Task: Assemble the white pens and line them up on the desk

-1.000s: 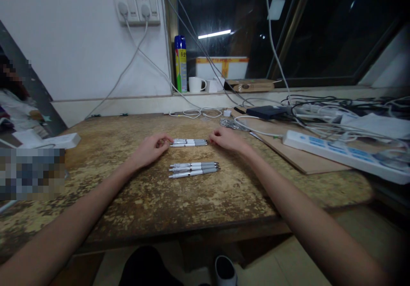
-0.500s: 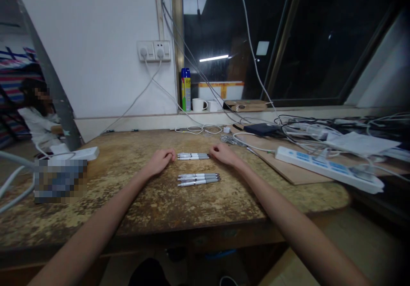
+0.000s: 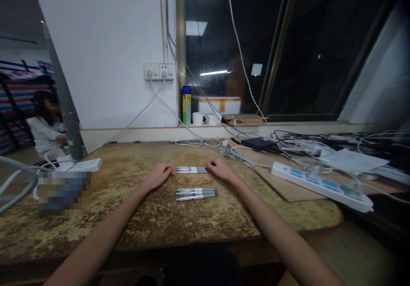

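Left grip (image 3: 160,175) and right grip (image 3: 221,169) flank the farther pens (image 3: 192,170).

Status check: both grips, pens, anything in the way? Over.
Left grip at left end of far pens, right grip at right end; contact unclear. Near pens lying apart, closer in. Nothing seen blocking.

pens (image 3: 192,170): smooth plastic | table (image 3: 179,222): worn, rough wood | power strip (image 3: 320,186): smooth plastic

You seem to be in an improvised workroom: your worn wooden counter (image 3: 153,224) carries a power strip (image 3: 320,186) and tangled cables (image 3: 297,135), a mug (image 3: 197,118) and spray can (image 3: 186,106) stand on the windowsill (image 3: 297,124), and striped cloth (image 3: 24,96) shows far left.
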{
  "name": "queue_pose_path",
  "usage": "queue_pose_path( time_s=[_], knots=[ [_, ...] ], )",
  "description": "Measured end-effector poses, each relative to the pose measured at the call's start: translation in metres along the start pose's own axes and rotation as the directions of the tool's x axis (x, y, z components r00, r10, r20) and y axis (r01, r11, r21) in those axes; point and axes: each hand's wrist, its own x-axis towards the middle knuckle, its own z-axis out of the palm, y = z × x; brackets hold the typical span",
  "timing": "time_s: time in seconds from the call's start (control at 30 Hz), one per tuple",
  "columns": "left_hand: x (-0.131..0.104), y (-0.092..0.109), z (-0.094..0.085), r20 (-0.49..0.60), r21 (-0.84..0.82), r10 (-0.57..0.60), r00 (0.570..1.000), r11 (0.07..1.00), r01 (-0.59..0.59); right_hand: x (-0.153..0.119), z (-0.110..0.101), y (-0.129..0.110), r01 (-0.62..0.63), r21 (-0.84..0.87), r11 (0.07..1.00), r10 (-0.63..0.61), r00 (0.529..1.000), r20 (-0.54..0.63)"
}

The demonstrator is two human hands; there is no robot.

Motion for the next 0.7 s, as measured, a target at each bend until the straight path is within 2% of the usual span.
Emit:
queue_pose_path(
  time_s=[0.23, 0.7],
  knots=[
    [0.0, -0.0025, 0.0029, -0.002, 0.004, -0.008, 1.0, 1.0, 0.008, -0.0024, -0.005, -0.0077, 0.029, 0.03, 0.999, -0.029, 0.999, -0.014],
    [-0.0001, -0.0035, 0.0024, -0.02, 0.011, -0.017, 1.0, 1.0, 0.017, -0.0045, -0.01, -0.0056, 0.052, 0.037, 0.998, -0.051, 0.999, -0.015]
  ],
)
